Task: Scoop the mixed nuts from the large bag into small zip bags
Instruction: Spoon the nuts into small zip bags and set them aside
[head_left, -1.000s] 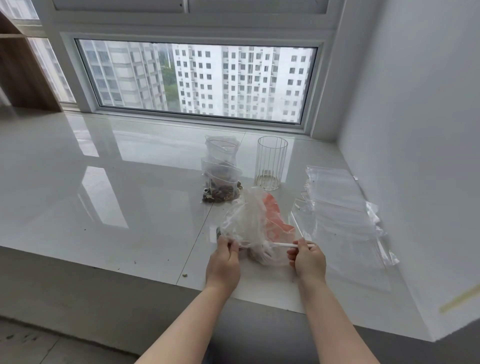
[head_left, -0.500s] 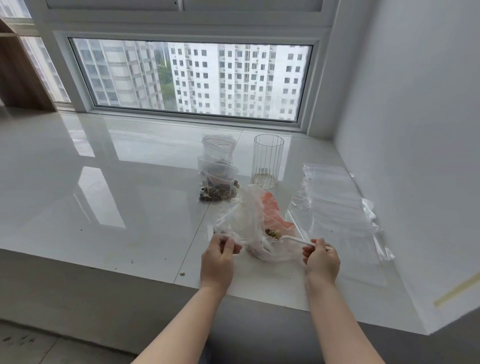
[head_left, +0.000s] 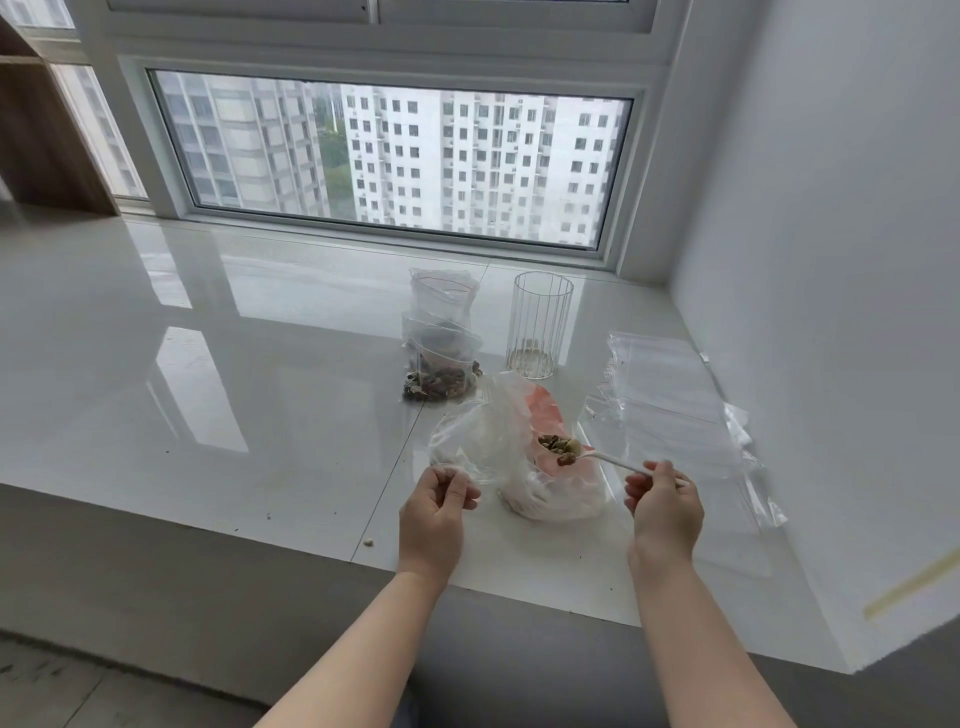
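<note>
The left hand (head_left: 435, 512) pinches the top edge of a small clear zip bag (head_left: 470, 441) and holds it up, just above the bench (head_left: 208, 364). Its fingers are curled around the thin plastic. The right hand (head_left: 662, 506) has its fingers curled around the handle of a white plastic spoon (head_left: 605, 457). The spoon is full of mixed nuts (head_left: 560, 448) and sits over the open mouth of the large bag (head_left: 550, 488). The large bag is white and orange and rests near the front edge of the bench, between the two hands.

Farther back, toward the window, small filled bags (head_left: 441, 358) stand in a bunch with nuts inside. Just beside them, on the right, is a clear ribbed glass (head_left: 540, 325). A pile of flat empty zip bags (head_left: 670, 410) lies near the right edge of the bench, next to the wall. A few crumbs (head_left: 369, 542) lie at the front edge.
</note>
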